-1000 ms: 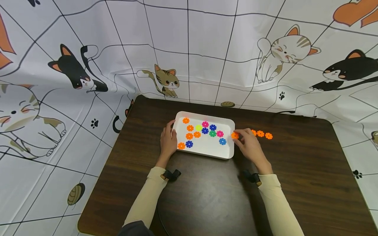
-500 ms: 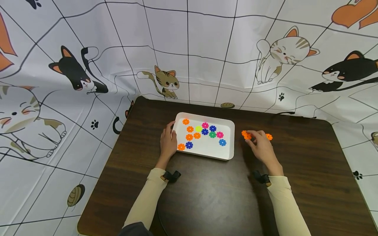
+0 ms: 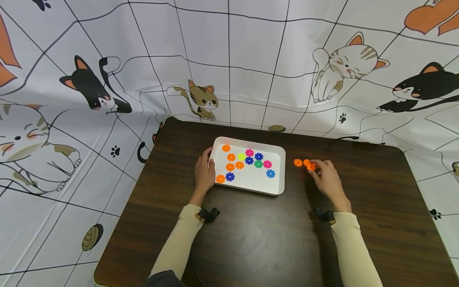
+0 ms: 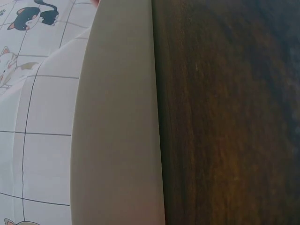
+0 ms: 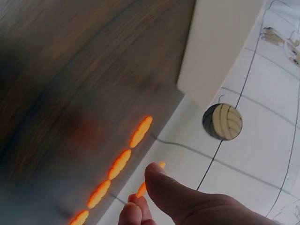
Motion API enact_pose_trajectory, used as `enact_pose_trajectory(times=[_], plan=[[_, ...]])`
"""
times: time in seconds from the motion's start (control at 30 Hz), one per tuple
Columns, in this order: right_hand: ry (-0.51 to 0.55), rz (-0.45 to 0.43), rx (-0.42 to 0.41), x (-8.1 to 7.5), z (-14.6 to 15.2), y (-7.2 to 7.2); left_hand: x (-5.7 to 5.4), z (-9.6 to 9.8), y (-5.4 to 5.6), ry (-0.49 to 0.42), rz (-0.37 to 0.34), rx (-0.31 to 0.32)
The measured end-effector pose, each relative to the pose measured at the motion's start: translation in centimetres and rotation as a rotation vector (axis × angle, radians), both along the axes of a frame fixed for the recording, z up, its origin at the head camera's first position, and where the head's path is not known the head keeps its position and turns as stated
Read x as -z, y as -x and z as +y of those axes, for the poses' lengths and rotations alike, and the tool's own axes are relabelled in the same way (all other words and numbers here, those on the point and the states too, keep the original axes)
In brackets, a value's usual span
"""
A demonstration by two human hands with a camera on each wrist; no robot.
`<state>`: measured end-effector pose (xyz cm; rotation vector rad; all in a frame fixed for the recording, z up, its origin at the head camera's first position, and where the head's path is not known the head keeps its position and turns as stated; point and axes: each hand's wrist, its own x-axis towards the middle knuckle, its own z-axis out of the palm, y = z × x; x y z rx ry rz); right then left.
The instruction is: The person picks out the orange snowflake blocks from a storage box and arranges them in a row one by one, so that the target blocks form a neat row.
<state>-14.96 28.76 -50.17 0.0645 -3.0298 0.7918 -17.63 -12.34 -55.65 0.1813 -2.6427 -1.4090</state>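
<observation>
My left hand holds the left end of a white tray. In the left wrist view the tray's side wall fills the middle, with only a fingertip at the top edge. Flower-shaped plastic discs in orange, blue, pink, green and yellow lie in the tray, such as a light blue disc. Right of the tray, my right hand pinches an orange flower disc between thumb and fingertips. It hovers by a row of orange discs on the table, partly hidden by the hand.
The dark wooden table extends around the tray. A white cat-print cloth hangs behind and beside it. Black straps with small devices sit on both wrists, and a dark cable runs near the left forearm.
My right hand has moved right from the tray's right edge, carrying the orange disc along the row of orange discs. The left hand and the tray have stayed put.
</observation>
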Motion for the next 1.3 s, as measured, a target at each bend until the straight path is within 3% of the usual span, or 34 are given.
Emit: enact_pose_trajectory(times=[0.27, 0.63, 1.3], plan=[[-0.013, -0.013, 0.05, 0.0, 2.3, 0.1, -0.1, 0.1, 0.1, -0.001, 0.001, 0.003], [-0.052, -0.111, 0.143, 0.0, 4.9, 0.6, -0.2, -0.1, 0.0, -0.002, 0.005, 0.005], [-0.105, -0.198, 0.204, 1.4, 6.9, 1.4, 0.1, -0.1, 0.0, 0.005, -0.005, -0.006]])
